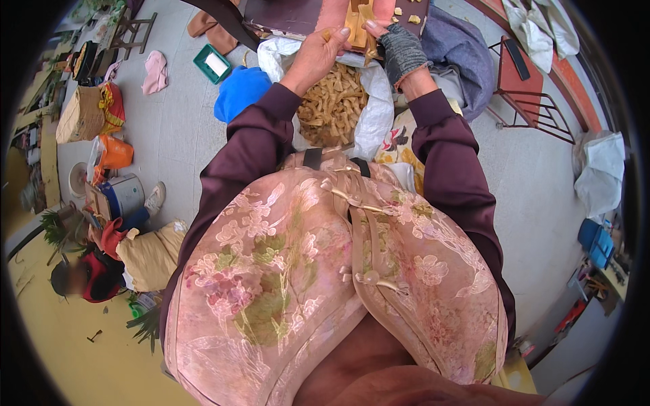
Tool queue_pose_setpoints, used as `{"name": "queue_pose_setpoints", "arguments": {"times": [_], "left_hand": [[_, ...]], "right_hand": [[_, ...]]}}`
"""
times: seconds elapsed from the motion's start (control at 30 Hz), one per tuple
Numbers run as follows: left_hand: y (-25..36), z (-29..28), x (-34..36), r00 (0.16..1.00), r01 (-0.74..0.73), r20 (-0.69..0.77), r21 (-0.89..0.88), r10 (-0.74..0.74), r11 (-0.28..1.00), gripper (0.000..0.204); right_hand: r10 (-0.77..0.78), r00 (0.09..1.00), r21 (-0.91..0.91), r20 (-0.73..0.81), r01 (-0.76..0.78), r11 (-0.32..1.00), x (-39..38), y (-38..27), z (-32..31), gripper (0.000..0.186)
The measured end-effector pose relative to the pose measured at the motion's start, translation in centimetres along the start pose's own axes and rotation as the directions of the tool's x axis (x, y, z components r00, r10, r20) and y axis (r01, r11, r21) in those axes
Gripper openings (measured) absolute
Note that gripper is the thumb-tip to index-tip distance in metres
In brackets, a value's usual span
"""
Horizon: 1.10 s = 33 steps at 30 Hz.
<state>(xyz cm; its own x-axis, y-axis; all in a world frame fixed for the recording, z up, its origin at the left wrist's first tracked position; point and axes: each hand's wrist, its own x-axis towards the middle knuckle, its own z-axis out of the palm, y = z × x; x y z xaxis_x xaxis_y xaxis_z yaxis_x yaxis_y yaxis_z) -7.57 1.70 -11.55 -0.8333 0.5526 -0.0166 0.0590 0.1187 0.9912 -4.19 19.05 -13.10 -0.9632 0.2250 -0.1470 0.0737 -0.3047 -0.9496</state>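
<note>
My left hand is bare, with thumb and fingers pinched together. What it pinches, if anything, is too small to make out. A grey knit fingerless glove covers my right hand. Its bare fingertips hold a tan, twisted strip that hangs down. Just below both hands stands a white woven sack, its rim rolled open. Many short tan pieces of the same colour fill it. Beyond my fingers lies a wooden block on pink cloth.
A dark tabletop with small yellow bits stands ahead. Left of the sack are a blue bundle and a green tray. A grey-blue cloth and a red stool stand right. Another person is at the lower left.
</note>
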Motion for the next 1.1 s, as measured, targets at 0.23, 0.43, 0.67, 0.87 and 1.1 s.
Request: {"name": "queue_pose_setpoints", "arguments": {"times": [0.23,0.43,0.67,0.87,1.1], "left_hand": [[1.5,0.0,-0.8,0.962,-0.060,0.269,0.044,0.046,0.997,0.030],[0.8,-1.4,0.4,0.991,-0.131,0.011,0.183,0.131,0.974,0.021],[0.0,-1.9,2.6,0.971,-0.211,-0.038,0.313,0.235,0.926,0.017],[-0.8,-2.0,4.4,0.978,-0.170,-0.065,0.306,0.198,0.937,0.014],[-1.2,0.0,5.4,0.982,-0.011,-0.113,0.762,0.149,0.648,0.026]], "right_hand": [[0.037,0.998,0.221,0.051,-0.047,0.974,-0.1,-0.8,0.2,0.020],[0.120,0.990,0.255,0.075,-0.136,0.957,0.4,-1.2,-0.3,0.012],[0.058,0.998,0.025,0.021,-0.059,0.998,1.7,-0.7,-0.5,0.015],[0.067,0.997,-0.086,-0.041,-0.070,0.994,2.6,-1.2,0.1,0.017],[-0.389,0.915,-0.879,0.105,0.268,0.394,6.8,5.6,-3.1,0.032]]}}
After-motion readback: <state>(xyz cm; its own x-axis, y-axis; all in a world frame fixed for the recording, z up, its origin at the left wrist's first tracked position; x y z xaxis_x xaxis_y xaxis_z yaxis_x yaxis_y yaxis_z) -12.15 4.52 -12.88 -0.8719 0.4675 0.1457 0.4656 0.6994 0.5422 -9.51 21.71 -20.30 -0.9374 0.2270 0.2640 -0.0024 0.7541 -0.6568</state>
